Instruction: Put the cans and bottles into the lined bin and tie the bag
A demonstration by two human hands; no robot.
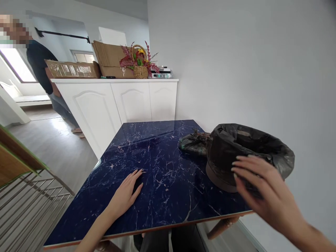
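Observation:
My left hand [128,190] lies flat on the dark blue marbled table [162,175], thumb apart from the fingers, holding nothing. On the right, my right hand [258,182] is raised in front of a dark bin [222,161] lined with a black bag, its fingers slightly bent and apart. Whether it touches the bin's side cannot be made out. The bin stands upright near the table's right side, its mouth open. Beside it, on its left, rests a tied black plastic bag [193,144].
Behind the table stands a white cabinet [131,101] bearing cardboard boxes [73,69] and a flower basket [140,71]. A person in a dark shirt [42,61] is at the far left. Nearer is a metal rack [39,196]. A wall rises on the right.

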